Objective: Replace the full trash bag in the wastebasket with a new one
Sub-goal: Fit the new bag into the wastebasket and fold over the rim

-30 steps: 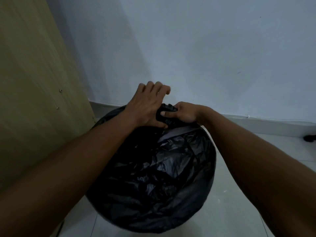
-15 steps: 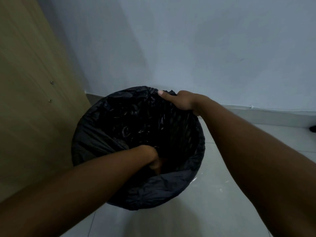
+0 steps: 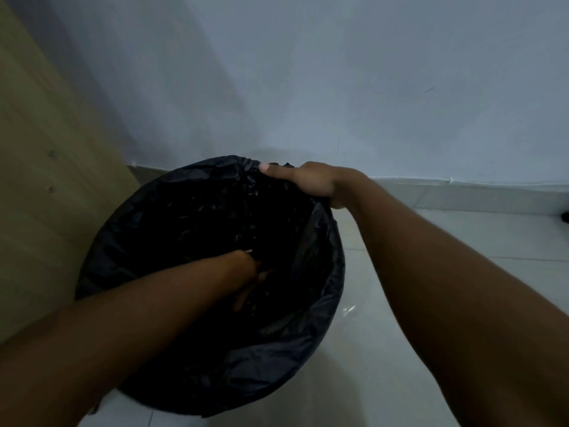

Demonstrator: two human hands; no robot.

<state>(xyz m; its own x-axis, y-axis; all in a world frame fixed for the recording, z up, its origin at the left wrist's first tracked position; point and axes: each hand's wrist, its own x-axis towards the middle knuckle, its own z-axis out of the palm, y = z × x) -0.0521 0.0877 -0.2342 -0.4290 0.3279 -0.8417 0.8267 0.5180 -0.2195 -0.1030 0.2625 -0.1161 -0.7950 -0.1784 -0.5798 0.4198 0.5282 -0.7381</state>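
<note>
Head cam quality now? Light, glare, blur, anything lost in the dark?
Head view: dim bluish light; inside of the black trash bag crushed to near black, so the left hand in it barely reads; small glare on the floor tile; right hand fairly sharp.

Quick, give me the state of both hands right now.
Left hand: deep inside the black trash bag; too dark to tell its grip.
Right hand: grips the bag's far rim, thumb on top.

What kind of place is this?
Likely a corner of an indoor room, maybe a home: glossy tiled floor, plain pale wall with a baseboard, a wooden panel beside the bag-lined wastebasket.
</note>
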